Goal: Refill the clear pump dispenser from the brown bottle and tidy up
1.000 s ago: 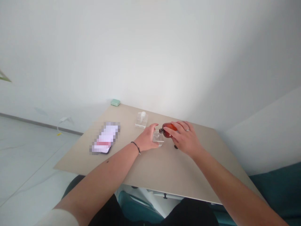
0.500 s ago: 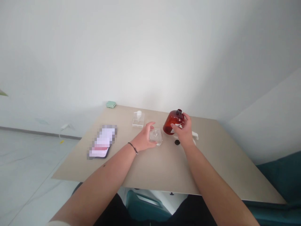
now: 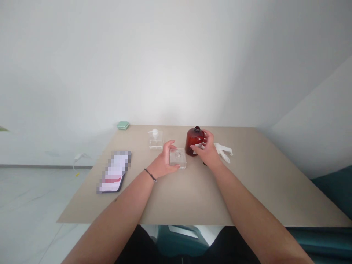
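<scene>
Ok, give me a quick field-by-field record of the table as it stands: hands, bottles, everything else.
left hand: closed round the clear square bottle, which stands on the table
right hand: grips the amber bottle, upright, no cap on its neck
behind left hand: pump bottle, clear, white pump fitted
right of amber bottle: white pump head, lying flat
left side: phone
far left corner: green case

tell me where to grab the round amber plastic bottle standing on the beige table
Take the round amber plastic bottle around its wide body, coming from the right, as the right hand does. It stands upright with a narrow neck, which offers little to hold, and the clear square bottle in the left hand crowds its left side.
</scene>
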### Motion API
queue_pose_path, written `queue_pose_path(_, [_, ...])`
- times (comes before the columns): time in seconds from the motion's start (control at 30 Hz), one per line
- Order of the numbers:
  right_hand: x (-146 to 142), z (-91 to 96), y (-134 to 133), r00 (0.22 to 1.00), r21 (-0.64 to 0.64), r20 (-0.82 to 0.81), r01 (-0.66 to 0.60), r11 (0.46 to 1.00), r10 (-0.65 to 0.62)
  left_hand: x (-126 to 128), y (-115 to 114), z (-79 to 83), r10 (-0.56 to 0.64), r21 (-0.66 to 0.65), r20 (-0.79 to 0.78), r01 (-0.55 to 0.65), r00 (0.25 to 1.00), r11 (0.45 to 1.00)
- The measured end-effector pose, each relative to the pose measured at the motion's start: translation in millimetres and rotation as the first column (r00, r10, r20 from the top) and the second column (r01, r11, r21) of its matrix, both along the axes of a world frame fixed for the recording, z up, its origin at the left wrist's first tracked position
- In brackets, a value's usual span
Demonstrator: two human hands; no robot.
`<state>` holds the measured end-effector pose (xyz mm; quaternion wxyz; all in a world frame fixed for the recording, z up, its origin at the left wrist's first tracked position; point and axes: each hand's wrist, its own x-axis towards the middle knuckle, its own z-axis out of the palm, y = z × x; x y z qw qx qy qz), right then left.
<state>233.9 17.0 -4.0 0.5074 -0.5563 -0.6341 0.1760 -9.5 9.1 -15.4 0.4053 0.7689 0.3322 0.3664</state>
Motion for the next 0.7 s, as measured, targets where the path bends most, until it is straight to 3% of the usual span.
queue_pose_path(0.07, [7.8,0.5,-5.1,1.000,0.028,0.010,0.019,0.999,-0.019,-1.0,1.0,-1.7,-0.009,-0.016,0.010,0.009,1.000,1.000])
queue_pose_path(0.17, [28.0,9.2,-19.1,0.988,0.096,0.053,0.140,0.986,-0.145,-2.5,1.6,-4.3,-0.001,-0.029,0.021,0.002,1.000,1.000])
queue_pose_path(0.33, [68.5,25.7,-38.6,0.913,0.130,0.268,0.283,0.950,-0.308,-4.3,0.7,-5.0,0.008,-0.007,0.005,-0.008,1.000,1.000])
queue_pose_path(0.47, [84.2,19.5,-36.7,0.833,0.079,0.429,0.352,0.933,-0.351,-4.8,0.5,-4.5,-0.006,-0.004,-0.001,0.006,1.000,1.000])
queue_pose_path(0.63, [85.5,6.4,-29.4,0.657,0.050,0.640,0.482,0.875,-0.398,-5.9,0.9,-3.6,-0.021,0.009,0.008,0.021,1.000,1.000])
queue_pose_path(0.7, [83.4,6.4,-29.4,0.642,0.012,0.659,0.512,0.859,-0.392,-6.8,0.9,-3.1,-0.024,0.003,0.006,0.024,1.000,1.000])
